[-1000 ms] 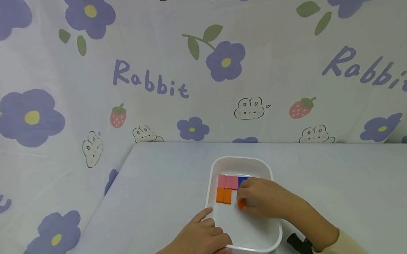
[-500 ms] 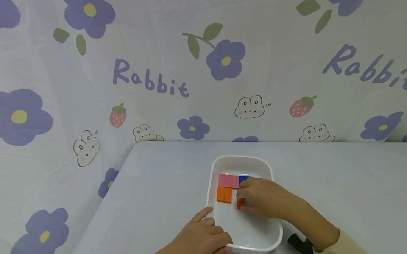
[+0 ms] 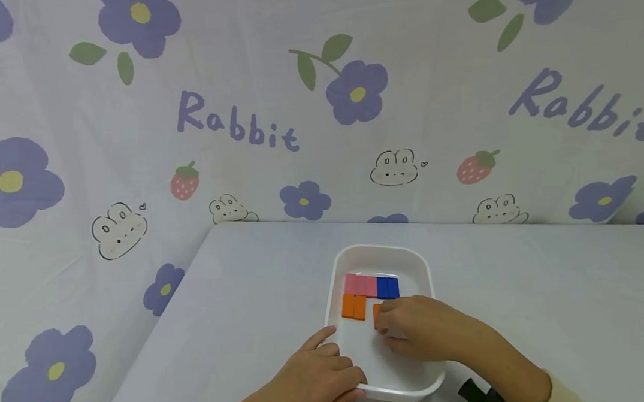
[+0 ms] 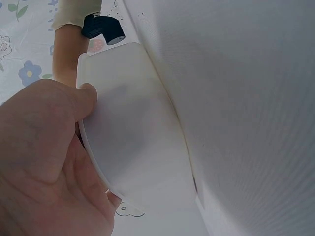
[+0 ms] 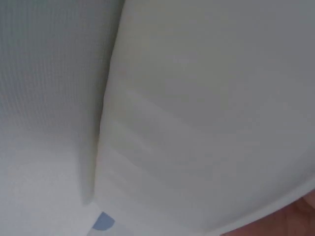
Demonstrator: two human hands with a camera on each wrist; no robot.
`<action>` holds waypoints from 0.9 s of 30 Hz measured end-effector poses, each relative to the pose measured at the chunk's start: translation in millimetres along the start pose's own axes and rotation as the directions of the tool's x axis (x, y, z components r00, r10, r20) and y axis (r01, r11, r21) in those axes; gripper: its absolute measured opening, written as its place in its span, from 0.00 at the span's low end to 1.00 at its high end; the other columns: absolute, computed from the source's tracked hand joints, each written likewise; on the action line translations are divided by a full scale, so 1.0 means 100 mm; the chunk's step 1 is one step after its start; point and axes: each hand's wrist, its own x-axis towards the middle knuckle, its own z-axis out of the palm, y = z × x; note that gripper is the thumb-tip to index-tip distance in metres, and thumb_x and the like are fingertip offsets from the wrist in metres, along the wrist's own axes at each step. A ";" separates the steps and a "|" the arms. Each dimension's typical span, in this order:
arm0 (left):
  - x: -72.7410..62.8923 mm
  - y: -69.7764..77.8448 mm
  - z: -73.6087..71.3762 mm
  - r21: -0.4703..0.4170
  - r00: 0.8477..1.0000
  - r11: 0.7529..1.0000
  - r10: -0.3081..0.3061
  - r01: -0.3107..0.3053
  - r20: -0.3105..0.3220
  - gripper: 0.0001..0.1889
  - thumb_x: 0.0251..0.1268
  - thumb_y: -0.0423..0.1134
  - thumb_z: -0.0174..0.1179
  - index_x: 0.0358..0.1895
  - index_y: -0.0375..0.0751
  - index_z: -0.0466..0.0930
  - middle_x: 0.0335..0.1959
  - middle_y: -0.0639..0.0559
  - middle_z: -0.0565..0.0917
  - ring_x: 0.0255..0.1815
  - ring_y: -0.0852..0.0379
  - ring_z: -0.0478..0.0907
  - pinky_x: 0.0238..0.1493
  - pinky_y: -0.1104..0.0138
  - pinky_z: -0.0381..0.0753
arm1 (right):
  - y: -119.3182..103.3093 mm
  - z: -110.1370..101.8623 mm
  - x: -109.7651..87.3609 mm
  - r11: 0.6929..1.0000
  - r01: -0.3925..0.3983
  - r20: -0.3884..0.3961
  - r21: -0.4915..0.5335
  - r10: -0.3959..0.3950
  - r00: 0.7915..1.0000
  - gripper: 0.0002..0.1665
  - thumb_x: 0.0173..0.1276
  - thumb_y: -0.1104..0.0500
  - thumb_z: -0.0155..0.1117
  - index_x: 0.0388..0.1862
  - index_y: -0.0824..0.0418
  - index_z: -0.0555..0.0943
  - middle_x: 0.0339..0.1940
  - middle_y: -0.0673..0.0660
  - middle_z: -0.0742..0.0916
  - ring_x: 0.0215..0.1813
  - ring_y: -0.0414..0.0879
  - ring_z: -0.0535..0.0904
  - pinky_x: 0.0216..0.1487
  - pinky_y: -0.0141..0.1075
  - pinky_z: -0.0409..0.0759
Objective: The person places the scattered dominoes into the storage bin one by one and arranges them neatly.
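In the head view, a white plastic tray [image 3: 387,396] stands on the table. Along its far side lie flat pink blocks [image 3: 361,285] and blue blocks [image 3: 387,287] in a row, with two orange blocks [image 3: 354,306] below the pink ones. My left hand [image 3: 321,372] grips the tray's near left corner; in the left wrist view its thumb presses the outer wall. Reaching in from the right, my right hand [image 3: 419,328] touches another orange block [image 3: 377,316] with its fingertips. The thumb looks apart from that block, which is partly covered by the fingers.
A black object [image 3: 478,393], seemingly strapped at the right wrist, hangs beside the tray's near right corner. White table surface [image 3: 251,300] surrounds the tray. Behind stands a flower-and-rabbit patterned cloth [image 3: 229,61].
My right hand has drawn slightly toward me and uncovered the blue blocks. The orange block under its fingers now lies flatter, and the thumb has come away from it. The left hand stays put.
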 end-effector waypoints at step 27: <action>-0.02 0.01 0.02 0.000 1.000 1.000 -0.005 0.005 -0.015 0.10 0.79 0.48 0.50 0.43 0.53 0.81 0.33 0.64 0.82 0.37 0.65 0.74 0.68 0.47 0.66 | 0.01 0.10 0.00 0.992 0.065 -0.042 -0.108 -0.069 0.997 0.07 0.61 0.62 0.73 0.38 0.56 0.86 0.46 0.51 0.85 0.45 0.44 0.81 0.50 0.37 0.82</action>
